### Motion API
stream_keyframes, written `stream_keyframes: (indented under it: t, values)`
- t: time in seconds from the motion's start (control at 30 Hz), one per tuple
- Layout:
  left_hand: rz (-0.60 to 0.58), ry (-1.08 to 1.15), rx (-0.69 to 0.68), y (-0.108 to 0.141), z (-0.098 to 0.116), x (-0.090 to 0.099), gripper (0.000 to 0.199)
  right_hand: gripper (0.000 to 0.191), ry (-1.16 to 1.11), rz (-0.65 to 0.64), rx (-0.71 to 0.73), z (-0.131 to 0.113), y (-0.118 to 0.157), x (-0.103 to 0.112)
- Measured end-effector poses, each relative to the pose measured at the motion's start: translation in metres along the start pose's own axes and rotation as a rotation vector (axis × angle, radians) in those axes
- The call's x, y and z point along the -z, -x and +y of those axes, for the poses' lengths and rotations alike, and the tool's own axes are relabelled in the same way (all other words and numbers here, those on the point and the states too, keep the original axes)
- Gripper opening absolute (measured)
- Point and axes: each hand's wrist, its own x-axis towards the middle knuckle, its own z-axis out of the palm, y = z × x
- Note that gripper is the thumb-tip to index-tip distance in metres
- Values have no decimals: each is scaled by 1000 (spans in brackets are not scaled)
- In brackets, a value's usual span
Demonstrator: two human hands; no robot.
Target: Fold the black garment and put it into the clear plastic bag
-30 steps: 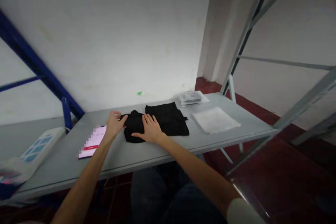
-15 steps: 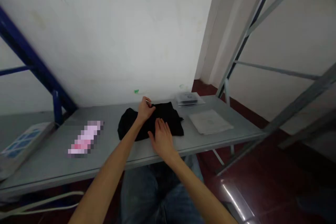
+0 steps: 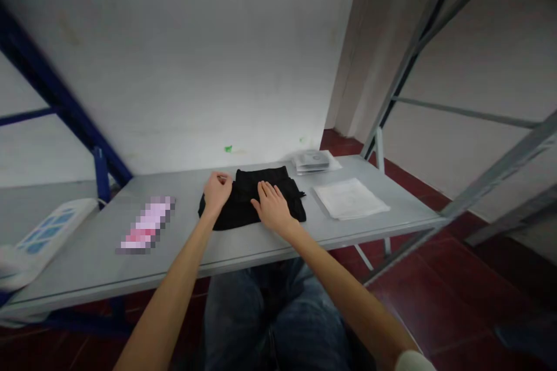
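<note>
Both forearms are stretched forward from the lower edge of the frame toward its centre. The left hand [image 3: 217, 188] is curled, its fingers closed on the left edge of the black garment [image 3: 252, 204], with the knuckles turned upward. The right hand [image 3: 273, 207] is laid flat on the middle of the same garment, fingers spread and slightly apart, palm pressed down, nothing gripped in it.

The black garment is folded and lies at the centre of the grey tabletop [image 3: 217, 249], close to the far edge by the white wall [image 3: 195, 58]. To its right a flat white sheet [image 3: 350, 199] is seen, and behind that, near the wall, a small stack of clear packets [image 3: 315, 161]. At the left of the tabletop a pink item [image 3: 147, 225] is pixelated and cannot be made out. A white device with blue buttons [image 3: 41, 239] is cut off at the left edge. A blue frame [image 3: 61, 104] rises at the left, a grey metal rack [image 3: 435, 40] at the right, above a dark red floor [image 3: 456, 278]. The garment's type cannot be told.
</note>
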Motion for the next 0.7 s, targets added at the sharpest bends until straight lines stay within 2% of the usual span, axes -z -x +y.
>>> stream_keyframes:
  t: [0.03, 0.1, 0.17, 0.3, 0.43, 0.57, 0.7]
  values:
    - [9, -91, 16, 2, -6, 7, 32, 62, 5, -14, 3, 1, -2, -4]
    - [-75, -348, 20, 10, -14, 13, 39, 64, 17, -43, -2, 3, -4, -11]
    - [-172, -520, 18, 18, -16, 11, 47, 68, 30, -59, -5, 6, -4, -16]
    - [-229, -589, 33, 29, -5, -1, 49, 73, 46, -55, 6, 9, -2, -19]
    - [-191, -584, 16, 31, 13, -2, 41, 73, 43, -42, 7, 2, -5, -20]
    - [-117, -633, -19, 29, 31, 13, 35, 70, -19, -36, 30, -14, -8, -22]
    - [-77, -719, -130, 31, 56, 21, 34, 55, -87, 23, 33, -25, -2, -10]
